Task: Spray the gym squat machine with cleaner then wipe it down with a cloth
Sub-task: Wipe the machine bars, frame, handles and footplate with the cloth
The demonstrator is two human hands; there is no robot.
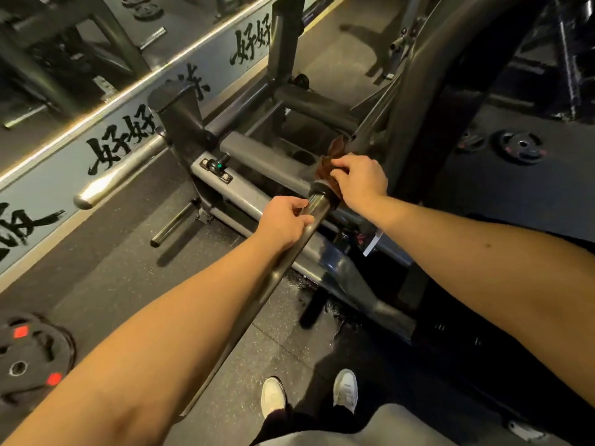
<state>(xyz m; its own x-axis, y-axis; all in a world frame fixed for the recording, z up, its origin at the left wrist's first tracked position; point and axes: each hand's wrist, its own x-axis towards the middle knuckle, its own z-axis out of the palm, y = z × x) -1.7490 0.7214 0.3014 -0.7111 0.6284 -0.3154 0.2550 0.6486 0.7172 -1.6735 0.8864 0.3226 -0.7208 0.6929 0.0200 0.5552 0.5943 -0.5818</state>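
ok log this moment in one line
phase: wiping | left hand: grips steel bar | right hand: holds brown cloth against the bar

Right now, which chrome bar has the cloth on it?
The long bar the left hand grips, cloth at its collar; both shorter pegs are bare.

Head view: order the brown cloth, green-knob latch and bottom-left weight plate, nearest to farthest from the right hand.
1. Brown cloth, held in the right hand itself.
2. Green-knob latch, off to the left.
3. Bottom-left weight plate, on the floor, far left.
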